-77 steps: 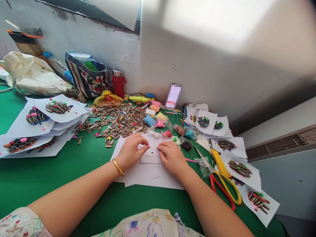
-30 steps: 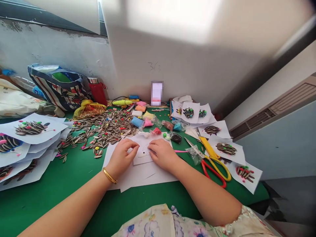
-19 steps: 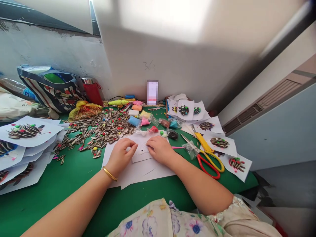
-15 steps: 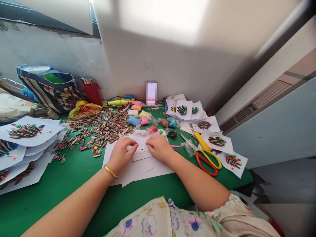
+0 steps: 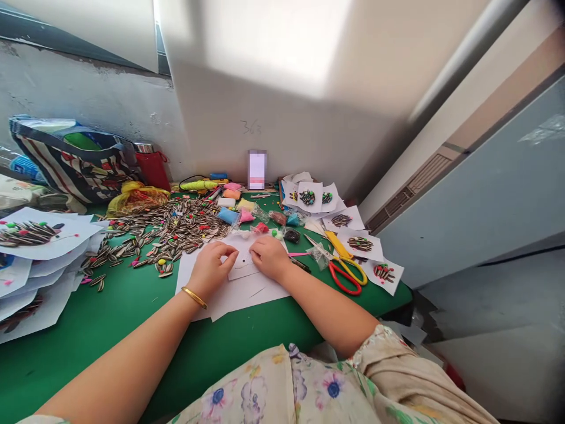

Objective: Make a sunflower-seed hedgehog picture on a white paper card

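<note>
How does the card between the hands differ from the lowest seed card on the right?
The lowest right card carries striped seeds; the visible part of the middle card shows a line drawing with a black dot, no seeds. The middle card lies on larger white sheets; the lowest right card lies beside the scissors. Both are white.

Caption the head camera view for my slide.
Left hand and right hand at a small paper drawing, with striped seeds and scissors on the green table.
</note>
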The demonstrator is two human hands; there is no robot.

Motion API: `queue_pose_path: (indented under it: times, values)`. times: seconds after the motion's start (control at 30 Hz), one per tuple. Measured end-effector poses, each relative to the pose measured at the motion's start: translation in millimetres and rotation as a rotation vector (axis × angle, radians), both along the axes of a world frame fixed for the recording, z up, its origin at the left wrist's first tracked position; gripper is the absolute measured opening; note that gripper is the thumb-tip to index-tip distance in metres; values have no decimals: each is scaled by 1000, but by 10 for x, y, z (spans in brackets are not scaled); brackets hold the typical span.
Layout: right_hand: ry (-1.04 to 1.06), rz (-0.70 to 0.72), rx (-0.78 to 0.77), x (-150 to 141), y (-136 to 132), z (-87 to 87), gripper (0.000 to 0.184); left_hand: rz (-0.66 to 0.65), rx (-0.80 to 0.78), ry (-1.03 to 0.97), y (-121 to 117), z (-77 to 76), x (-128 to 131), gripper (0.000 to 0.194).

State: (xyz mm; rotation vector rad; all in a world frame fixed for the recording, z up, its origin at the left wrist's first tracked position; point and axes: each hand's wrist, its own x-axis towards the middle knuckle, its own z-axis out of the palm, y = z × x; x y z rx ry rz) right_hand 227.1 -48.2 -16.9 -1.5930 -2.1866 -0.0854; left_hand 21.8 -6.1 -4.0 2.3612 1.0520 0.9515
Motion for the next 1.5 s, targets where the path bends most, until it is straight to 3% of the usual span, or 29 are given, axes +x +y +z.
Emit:
queue_pose_path:
  times: [0.37,0.83,1.2,1.5]
  values:
    - [-66,-6,20,-16,-10,-21,22,23,25,31,-13,-1,16,40]
    - [-91,-4,59,9,12,-45,21,83,61,81,24,-96,44,30]
    - [-65,22,59,20,6,-41,19,150,-188,35,43,-56,-14,33]
    - [-15,26,30,-74,-268,-52,19,135,-270,5,-257,-54,-150,35]
